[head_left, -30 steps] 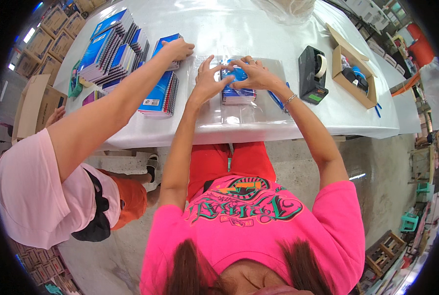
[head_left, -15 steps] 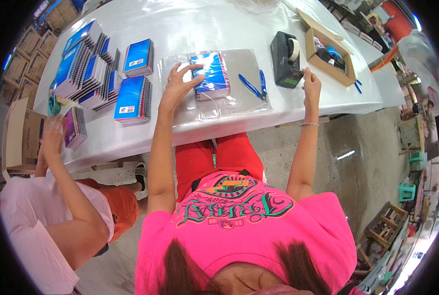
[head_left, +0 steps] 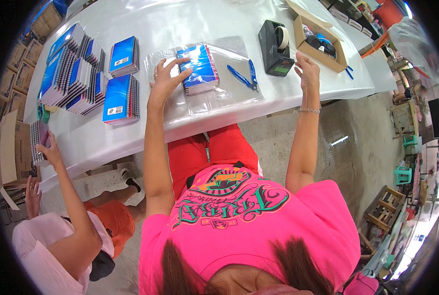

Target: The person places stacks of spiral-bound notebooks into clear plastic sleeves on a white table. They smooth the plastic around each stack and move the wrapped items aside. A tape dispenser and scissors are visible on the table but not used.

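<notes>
A stack of blue spiral notebooks (head_left: 199, 66) lies on a clear plastic sheet (head_left: 229, 96) in front of me. My left hand (head_left: 166, 81) reaches in from its left side, thumb and fingers spread, their tips at the stack's upper left edge. To the right, my right hand (head_left: 308, 73) hovers above the table's front edge beside the black tape dispenser (head_left: 274, 49). Its fingers are loosely bent, with the thumb apart from them, and no object shows between them. Blue-handled nippers (head_left: 244, 76) rest on the plastic between the stack and the dispenser.
Two shorter notebook stacks (head_left: 122, 101) and a large pile of notebooks (head_left: 74, 73) stand on the left. An open cardboard box (head_left: 320, 44) with small items sits at the back right. At the far left, a co-worker's hand (head_left: 51, 150) grips a purple notebook bundle (head_left: 38, 140).
The view has shifted slightly, moving the table items leftward. My right hand has loosened from a pinch and lifted a little. The co-worker has picked up the purple notebooks.
</notes>
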The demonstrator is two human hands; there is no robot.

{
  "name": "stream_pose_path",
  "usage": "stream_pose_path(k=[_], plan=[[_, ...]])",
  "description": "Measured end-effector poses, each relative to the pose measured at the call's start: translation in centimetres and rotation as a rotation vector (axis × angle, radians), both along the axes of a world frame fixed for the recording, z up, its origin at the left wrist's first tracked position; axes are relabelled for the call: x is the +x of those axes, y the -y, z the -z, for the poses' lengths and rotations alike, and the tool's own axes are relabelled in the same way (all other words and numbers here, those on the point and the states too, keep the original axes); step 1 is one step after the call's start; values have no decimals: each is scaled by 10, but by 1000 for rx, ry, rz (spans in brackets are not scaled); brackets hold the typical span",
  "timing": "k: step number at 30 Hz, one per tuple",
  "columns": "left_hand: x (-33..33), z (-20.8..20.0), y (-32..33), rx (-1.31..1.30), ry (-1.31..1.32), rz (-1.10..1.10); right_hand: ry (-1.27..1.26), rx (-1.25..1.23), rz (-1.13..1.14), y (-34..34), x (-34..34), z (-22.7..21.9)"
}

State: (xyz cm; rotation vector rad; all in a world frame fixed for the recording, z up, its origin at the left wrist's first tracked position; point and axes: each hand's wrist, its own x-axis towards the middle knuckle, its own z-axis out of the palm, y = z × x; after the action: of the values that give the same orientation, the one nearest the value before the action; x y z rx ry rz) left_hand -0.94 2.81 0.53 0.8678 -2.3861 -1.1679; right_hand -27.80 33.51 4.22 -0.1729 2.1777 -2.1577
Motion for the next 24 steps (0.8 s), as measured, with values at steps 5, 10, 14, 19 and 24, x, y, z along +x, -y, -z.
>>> stream_pose_path(k=[5,10,14,19,24], plan=[[-1,7,6,9,-23,28,131,-66,-149,-21,25,26],[1,1,4,5,-23,9,-163,515,58,-33,25,48],[2,-1,-1,-10,34,5,-287,434,-339,15,49,12],[3,-10,0,-51,75,14,-449,285,-944,136,94,-29],[-4,0,9,-15,23,32,-460,475,-1197,199,84,-16]])
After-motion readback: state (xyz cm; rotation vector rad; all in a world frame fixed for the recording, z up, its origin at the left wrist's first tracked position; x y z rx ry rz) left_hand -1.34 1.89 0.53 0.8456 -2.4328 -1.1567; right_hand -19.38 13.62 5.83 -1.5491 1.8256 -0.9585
